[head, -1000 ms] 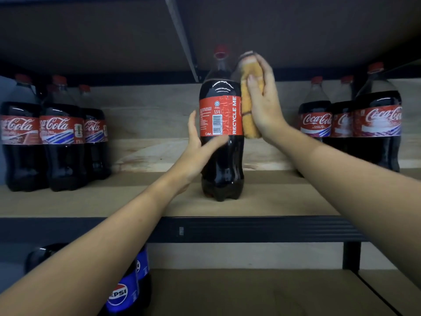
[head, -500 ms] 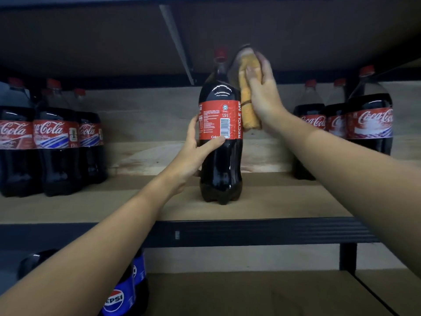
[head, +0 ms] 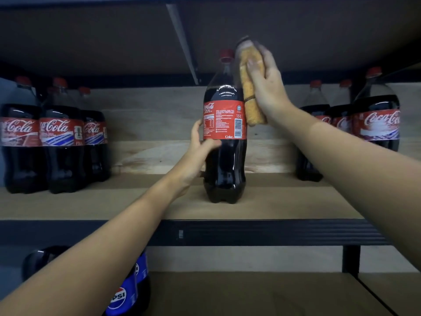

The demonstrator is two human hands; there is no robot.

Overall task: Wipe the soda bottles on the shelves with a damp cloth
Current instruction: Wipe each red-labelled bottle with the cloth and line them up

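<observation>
A 1.5 L Coca-Cola bottle (head: pixel 224 142) stood upright near the front edge of the middle wooden shelf (head: pixel 284 201), about midway along it, its red cap (head: pixel 226 54) just under the shelf above. The left hand (head: pixel 200 151) gripped the bottle's left side at the lower edge of the label, thumb across the front and fingers curled behind. The right hand (head: pixel 267 87) pressed a folded orange cloth (head: pixel 251 87) against the bottle's upper right side, from beside the cap down to the label, its fingers lying fairly straight over the cloth, blurred at the tips. More Coca-Cola bottles stood in a cluster at the shelf's left end (head: pixel 54 137) and another at its right end (head: pixel 373 119), well apart from the held one. On the lower shelf (head: pixel 250 293), at the left, stood Pepsi bottles (head: pixel 127 293), partly hidden by the left forearm.
</observation>
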